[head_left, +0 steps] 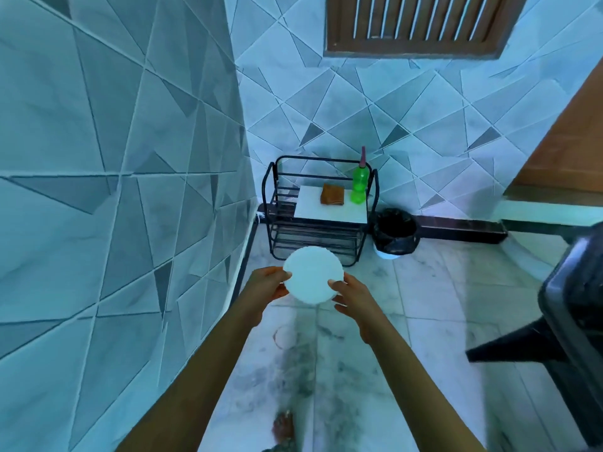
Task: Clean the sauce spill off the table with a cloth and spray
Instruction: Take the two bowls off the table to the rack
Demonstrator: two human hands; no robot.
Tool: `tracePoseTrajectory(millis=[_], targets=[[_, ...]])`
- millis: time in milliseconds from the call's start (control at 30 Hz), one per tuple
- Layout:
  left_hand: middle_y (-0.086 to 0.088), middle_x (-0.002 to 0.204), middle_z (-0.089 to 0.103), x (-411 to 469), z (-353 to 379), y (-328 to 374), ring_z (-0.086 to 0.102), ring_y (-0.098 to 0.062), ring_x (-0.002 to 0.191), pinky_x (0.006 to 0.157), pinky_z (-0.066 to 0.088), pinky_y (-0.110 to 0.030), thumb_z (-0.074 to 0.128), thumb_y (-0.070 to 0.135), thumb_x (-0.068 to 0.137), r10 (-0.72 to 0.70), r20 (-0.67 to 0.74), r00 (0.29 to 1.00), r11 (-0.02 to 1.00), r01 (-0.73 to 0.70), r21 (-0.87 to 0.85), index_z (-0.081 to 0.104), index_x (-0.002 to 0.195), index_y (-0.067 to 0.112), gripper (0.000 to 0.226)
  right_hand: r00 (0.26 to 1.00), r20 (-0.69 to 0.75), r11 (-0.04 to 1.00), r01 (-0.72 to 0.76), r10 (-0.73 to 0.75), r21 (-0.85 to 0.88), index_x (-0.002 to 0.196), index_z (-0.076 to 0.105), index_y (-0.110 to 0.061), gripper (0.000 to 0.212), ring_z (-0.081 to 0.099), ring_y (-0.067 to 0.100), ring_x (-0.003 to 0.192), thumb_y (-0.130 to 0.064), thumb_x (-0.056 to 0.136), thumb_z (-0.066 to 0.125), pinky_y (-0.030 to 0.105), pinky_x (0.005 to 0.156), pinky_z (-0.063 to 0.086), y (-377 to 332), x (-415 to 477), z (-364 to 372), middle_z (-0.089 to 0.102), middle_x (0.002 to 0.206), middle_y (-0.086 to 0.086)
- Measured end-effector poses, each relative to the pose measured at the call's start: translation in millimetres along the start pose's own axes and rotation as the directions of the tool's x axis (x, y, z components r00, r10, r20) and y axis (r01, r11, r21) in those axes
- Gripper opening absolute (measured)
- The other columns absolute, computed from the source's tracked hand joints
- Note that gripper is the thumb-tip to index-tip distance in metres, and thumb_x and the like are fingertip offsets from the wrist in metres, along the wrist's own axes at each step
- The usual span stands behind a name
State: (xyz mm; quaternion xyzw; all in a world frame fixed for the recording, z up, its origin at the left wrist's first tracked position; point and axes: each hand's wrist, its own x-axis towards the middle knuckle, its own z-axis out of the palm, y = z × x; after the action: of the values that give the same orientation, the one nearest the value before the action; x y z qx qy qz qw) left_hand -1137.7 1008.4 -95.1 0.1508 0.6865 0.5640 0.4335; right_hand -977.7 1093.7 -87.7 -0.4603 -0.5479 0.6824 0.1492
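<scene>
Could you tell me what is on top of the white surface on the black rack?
On the white surface: a folded brown cloth and an upright green spray bottle. Anything beneath the cloth is covered.

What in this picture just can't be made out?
Head view, all of it:
- Sauce on the white tabletop: too far and small to tell.
- Label on the spray bottle: too small.
- Right edge cuts off the dark chair.
- Fingers of left hand and right hand: hidden under the plate.

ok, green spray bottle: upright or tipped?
Upright. The green spray bottle stands on its base on the white board, pink nozzle up, beside the brown cloth.
</scene>
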Motion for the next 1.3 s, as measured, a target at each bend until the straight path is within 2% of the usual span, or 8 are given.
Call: tracePoseTrajectory(millis=[233,533,667,767,900,1033,1133,1300], targets=[[-0.009,0.119,0.056,125,16,57,0.054,-0.025,0.108,0.073,0.053,-0.027,0.058,0.016,0.091,-0.156,0.036,0.987,0.988,0.156,-0.002,0.051,0.124,0.016,0.033,1.0,0.012,0.999,-0.026,0.026,-0.033,0.113,0.048,-0.028,0.019,0.055,0.015,0.098,-0.026,0.094,0.052,0.031,0.091,0.044,-58,123,2,0.057,0.108,-0.003],[-0.007,0.112,0.057,312,61,107,0.054,-0.024,0.106,0.07,0.053,-0.029,0.056,0.012,0.091,-0.217,0.043,0.975,0.976,0.217,-0.005,0.054,0.111,0.018,0.021,0.99,-0.043,0.99,-0.128,0.131,0.064,0.108,0.051,-0.022,0.013,0.052,0.018,0.097,-0.02,0.095,0.05,0.038,0.098,0.043,-112,319,-24,0.057,0.102,-0.001],[-0.009,0.117,0.06,385,77,125,0.055,-0.026,0.111,0.079,0.053,-0.033,0.055,0.012,0.092,-0.253,0.009,0.967,0.967,0.253,-0.03,0.055,0.116,0.016,0.025,0.985,-0.024,0.982,-0.167,0.17,0.087,0.11,0.058,-0.018,0.018,0.051,0.011,0.079,-0.018,0.094,0.049,0.027,0.077,0.043,-140,393,-34,0.058,0.089,-0.005],[-0.009,0.113,0.061,445,84,142,0.056,-0.025,0.106,0.079,0.052,-0.033,0.054,0.011,0.092,-0.298,-0.042,0.954,0.954,0.295,-0.049,0.058,0.109,0.015,0.018,0.971,-0.03,0.967,-0.234,0.238,0.098,0.09,0.059,-0.021,0.013,0.045,0.006,0.063,-0.014,0.094,0.049,0.017,0.06,0.038,-160,456,-42,0.053,0.073,-0.007],[-0.009,0.109,0.062,522,91,157,0.057,-0.021,0.095,0.074,0.052,-0.029,0.054,0.01,0.092,-0.334,-0.076,0.94,0.942,0.331,-0.049,0.059,0.108,0.013,0.018,0.956,-0.052,0.954,-0.284,0.29,0.096,0.072,0.05,-0.023,0.025,0.046,0.008,0.063,-0.01,0.094,0.05,0.019,0.059,0.038,-182,534,-41,0.05,0.069,-0.007],[-0.006,0.108,0.062,606,95,152,0.057,-0.017,0.087,0.069,0.053,-0.027,0.053,0.009,0.092,-0.351,-0.068,0.934,0.936,0.349,-0.041,0.057,0.117,0.013,0.026,0.937,-0.088,0.94,-0.333,0.338,0.074,0.091,0.058,-0.013,0.008,0.056,0.016,0.081,-0.009,0.093,0.052,0.026,0.074,0.049,-184,621,-36,0.061,0.092,0.002],[-0.005,0.11,0.059,688,96,134,0.057,-0.015,0.088,0.077,0.053,-0.033,0.054,0.009,0.092,-0.404,-0.069,0.912,0.914,0.4,-0.061,0.055,0.119,0.015,0.028,0.922,-0.113,0.928,-0.371,0.371,0.026,0.113,0.056,-0.013,0.02,0.053,0.016,0.082,-0.013,0.093,0.054,0.023,0.065,0.042,-176,704,-28,0.057,0.104,0.005],[-0.004,0.124,0.058,787,98,93,0.055,-0.007,0.088,0.077,0.047,-0.028,0.056,0.016,0.092,-0.427,-0.108,0.898,0.904,0.426,-0.037,0.051,0.13,0.017,0.039,0.881,-0.087,0.885,-0.46,0.466,0.074,0.113,0.053,-0.021,0.021,0.054,0.005,0.075,-0.018,0.092,0.055,0.017,0.059,0.041,-154,804,-24,0.058,0.103,0.0]])
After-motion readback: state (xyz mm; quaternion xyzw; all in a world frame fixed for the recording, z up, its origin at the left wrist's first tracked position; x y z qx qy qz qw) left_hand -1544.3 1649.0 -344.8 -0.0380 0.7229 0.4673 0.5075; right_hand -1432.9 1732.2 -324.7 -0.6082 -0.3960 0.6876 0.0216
